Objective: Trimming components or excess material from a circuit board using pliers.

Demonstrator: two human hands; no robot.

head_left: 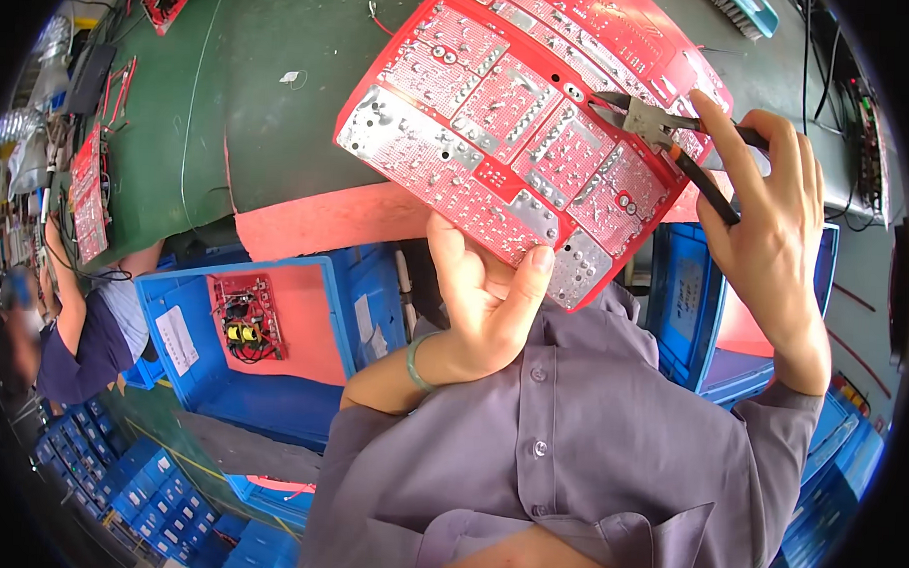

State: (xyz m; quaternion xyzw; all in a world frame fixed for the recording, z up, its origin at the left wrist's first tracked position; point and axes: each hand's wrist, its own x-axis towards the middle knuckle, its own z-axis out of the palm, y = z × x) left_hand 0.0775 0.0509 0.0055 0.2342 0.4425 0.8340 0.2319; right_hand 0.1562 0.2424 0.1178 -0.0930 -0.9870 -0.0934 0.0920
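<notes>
A large red circuit board (501,105), its soldered side facing me, is tilted up above the bench. My left hand (489,290) grips its lower edge, thumb on the near face and the other fingers behind it. In my right hand (768,200) is a pair of diagonal cutters (648,123) with dark handles and a touch of orange. Their jaws are parted and lie over the board's right part, near an oval hole; whether they touch it I cannot tell. The fingers of my right hand are around the handles.
Below the green bench (280,128) a blue crate (240,397) holds a smaller red board (248,317) on pink foam. Another blue crate (689,302) stands at right. A brush (739,12) lies at the far right. At left, a person (82,331) works beside another red board (89,196).
</notes>
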